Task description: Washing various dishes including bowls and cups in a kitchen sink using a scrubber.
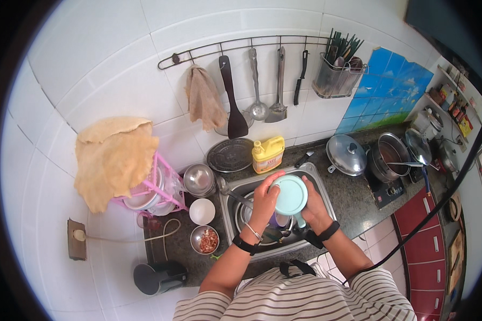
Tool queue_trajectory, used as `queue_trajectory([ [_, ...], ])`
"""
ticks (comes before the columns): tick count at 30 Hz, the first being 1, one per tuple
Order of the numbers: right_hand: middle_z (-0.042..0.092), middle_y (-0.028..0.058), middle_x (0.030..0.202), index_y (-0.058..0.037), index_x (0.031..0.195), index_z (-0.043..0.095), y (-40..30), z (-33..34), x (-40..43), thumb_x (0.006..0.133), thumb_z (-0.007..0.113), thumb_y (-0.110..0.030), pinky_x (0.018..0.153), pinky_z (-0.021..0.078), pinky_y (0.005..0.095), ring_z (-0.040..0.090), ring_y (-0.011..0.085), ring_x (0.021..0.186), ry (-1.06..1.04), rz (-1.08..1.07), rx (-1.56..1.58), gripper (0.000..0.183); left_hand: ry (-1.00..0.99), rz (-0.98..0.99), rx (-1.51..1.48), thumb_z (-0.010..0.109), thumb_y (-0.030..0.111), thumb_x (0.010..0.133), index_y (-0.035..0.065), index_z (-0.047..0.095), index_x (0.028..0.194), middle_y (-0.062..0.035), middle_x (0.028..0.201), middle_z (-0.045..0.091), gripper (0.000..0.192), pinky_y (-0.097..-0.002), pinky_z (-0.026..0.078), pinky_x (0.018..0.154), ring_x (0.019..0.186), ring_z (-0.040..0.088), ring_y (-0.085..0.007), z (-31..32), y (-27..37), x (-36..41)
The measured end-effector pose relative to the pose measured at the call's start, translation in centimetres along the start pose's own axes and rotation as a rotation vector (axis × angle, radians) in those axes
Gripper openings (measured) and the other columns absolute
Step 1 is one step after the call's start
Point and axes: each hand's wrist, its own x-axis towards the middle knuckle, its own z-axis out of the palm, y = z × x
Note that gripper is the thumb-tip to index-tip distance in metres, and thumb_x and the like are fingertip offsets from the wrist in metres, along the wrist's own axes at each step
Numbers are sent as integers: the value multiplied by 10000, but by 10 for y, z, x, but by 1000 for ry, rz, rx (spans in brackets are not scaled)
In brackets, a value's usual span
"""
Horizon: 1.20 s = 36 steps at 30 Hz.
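Observation:
Above the sink, both hands hold a mint-green cup with a handle [291,195]. Its flat round face points up at me, and I cannot tell whether that is a lid or the base. My left hand [266,200] grips the left side, with the thumb near the rim. On the opposite side, my right hand [315,205] supports it, close to the handle. Below them, the stainless steel sink [319,172] contains metal bowls, a purple-edged vessel [281,220] and utensils, partly hidden by my hands. A ladle [235,195] leans over the sink's left rim.
A yellow pump bottle [268,155] stands behind the sink. White bowl [202,211], peanut-filled metal bowl [204,240] and dark electric kettle [159,277] are left. A lidded wok [346,155] and a pot on an induction cooker [387,194] stand right. Utensils hang from a wall rack [252,39].

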Motion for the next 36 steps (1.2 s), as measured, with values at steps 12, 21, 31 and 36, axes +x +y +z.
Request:
queue_trajectory([
  [12,641,56,1015,-35,1103,578,-10,34,-30,932,510,-365,756,499,316,619,154,863,-190,135,-26,378,12,-343,-156,490,339,953,19,592,1130,-41,1009,626,379,-244,445,806,891,565,-101,2,-33,5],
  [21,606,122,864,2,1025,590,27,34,-55,941,497,-268,704,456,315,568,212,789,-141,-886,-1176,297,85,-663,-790,362,489,954,39,536,1164,-79,1055,610,527,-349,464,843,931,583,-211,4,-33,5],
  [31,592,-36,760,-11,931,650,13,23,-79,935,526,-355,587,415,208,509,34,684,-172,-214,-709,366,-229,-565,-823,367,315,955,-21,514,1215,-155,1169,582,450,-362,435,938,1074,557,-262,-24,-28,-1],
  [36,641,25,680,17,783,670,0,16,-76,904,563,-384,575,462,262,588,111,623,-280,-89,-1177,432,-201,-568,-272,418,348,943,-62,493,1227,-174,1197,566,504,-345,418,950,1098,542,-238,-24,-56,-19],
])
